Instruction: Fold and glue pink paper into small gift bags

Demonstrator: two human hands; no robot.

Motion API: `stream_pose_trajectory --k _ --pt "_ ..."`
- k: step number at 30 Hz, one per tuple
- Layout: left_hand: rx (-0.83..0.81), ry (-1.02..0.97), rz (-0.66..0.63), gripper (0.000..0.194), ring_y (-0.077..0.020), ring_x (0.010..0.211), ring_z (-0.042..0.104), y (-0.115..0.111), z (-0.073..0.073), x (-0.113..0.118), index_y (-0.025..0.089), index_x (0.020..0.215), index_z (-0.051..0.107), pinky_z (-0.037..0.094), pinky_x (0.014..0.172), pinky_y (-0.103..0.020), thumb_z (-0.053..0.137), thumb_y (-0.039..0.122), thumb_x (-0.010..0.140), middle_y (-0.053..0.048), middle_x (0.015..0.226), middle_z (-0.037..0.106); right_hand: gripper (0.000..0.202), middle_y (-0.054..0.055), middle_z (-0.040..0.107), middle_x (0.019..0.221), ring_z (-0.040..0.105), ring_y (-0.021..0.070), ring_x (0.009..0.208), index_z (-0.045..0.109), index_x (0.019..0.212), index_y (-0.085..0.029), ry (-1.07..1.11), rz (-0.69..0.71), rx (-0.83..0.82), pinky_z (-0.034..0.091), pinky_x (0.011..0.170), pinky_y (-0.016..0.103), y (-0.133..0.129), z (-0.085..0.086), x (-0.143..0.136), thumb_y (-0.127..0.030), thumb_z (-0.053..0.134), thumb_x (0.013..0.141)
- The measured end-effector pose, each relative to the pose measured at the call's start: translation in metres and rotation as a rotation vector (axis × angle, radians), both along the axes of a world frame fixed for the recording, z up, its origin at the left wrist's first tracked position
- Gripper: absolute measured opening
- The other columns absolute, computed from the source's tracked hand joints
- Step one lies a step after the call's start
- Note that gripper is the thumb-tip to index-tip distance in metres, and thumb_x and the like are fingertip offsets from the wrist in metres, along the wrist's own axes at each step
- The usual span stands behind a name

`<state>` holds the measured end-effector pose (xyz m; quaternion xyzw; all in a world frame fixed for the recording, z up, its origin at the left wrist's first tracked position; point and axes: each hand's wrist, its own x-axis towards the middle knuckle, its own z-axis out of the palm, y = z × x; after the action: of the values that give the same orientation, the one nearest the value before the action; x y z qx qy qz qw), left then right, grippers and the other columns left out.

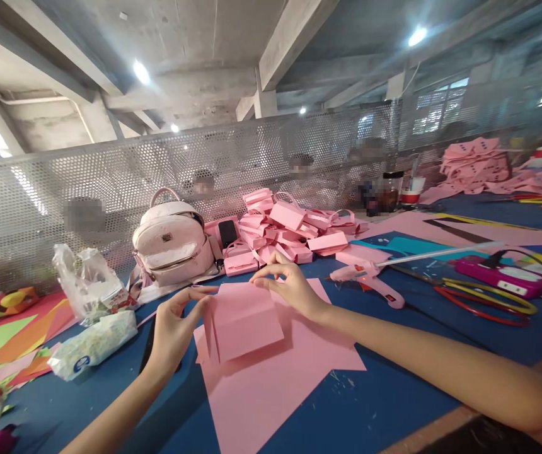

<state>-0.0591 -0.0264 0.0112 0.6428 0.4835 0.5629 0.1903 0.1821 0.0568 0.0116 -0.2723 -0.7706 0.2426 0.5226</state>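
Note:
Between my two hands a folded pink paper piece [252, 325] is held up, tilted, over a larger pink sheet [261, 403] on the blue table. My left hand [176, 321] pinches its upper left corner, where a narrow folded flap shows. At the top edge, my right hand [292, 287] has its fingers closed on the paper near the upper right; part of the thumb's contact is hidden. To the right of that hand lies a pink hot glue gun [368, 277] with a white glue stick in its back.
A heap of folded pink paper boxes [290, 224] and a pale backpack [171, 236] stand behind. On the left are a plastic bag [91, 284], a tissue pack [94, 343] and coloured paper. Scissors [483, 299] and a purple power strip [505, 276] lie right. A perforated metal screen [252, 151] backs the table.

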Motion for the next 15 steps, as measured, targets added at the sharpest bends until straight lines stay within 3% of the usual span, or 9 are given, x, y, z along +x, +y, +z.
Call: stream_pose_trajectory --k 4,6,11,15 --pt "-0.058 -0.037 0.034 0.019 -0.0246 0.092 0.071 -0.006 -0.001 0.004 0.020 0.080 0.075 0.052 0.084 -0.031 0.070 0.038 0.086 -0.006 0.091 0.079 0.025 0.005 0.065 0.105 0.058 0.0229 0.105 0.079 0.093 -0.029 -0.068 0.080 0.123 0.044 0.096 0.040 -0.008 0.004 -0.001 -0.051 0.073 0.083" --pt "-0.019 -0.003 0.056 0.016 -0.0232 0.088 0.072 -0.009 -0.001 0.005 0.022 0.080 0.076 0.052 0.082 -0.030 0.071 0.036 0.085 -0.004 0.089 0.079 0.021 0.005 0.072 0.106 0.060 0.0236 0.105 0.079 0.097 -0.028 -0.116 0.118 0.167 0.042 0.100 0.042 -0.014 0.005 -0.004 -0.044 0.075 0.083" --pt "0.181 0.177 0.064 0.010 -0.0194 0.081 0.071 -0.018 0.002 0.009 0.024 0.080 0.077 0.053 0.079 -0.027 0.070 0.029 0.086 -0.001 0.085 0.078 0.016 0.005 0.078 0.093 0.064 0.0222 0.091 0.080 0.094 -0.026 -0.124 0.123 0.085 0.047 0.087 0.038 -0.023 0.003 -0.008 -0.038 0.077 0.083" --pt "0.278 0.223 0.068 0.011 -0.0175 0.074 0.070 -0.022 0.003 0.011 0.022 0.077 0.076 0.053 0.072 -0.024 0.071 0.027 0.085 -0.001 0.079 0.077 0.022 0.006 0.075 0.082 0.063 0.0210 0.084 0.081 0.085 -0.023 -0.074 0.129 0.006 0.050 0.079 0.034 -0.024 0.002 -0.009 -0.044 0.074 0.084"
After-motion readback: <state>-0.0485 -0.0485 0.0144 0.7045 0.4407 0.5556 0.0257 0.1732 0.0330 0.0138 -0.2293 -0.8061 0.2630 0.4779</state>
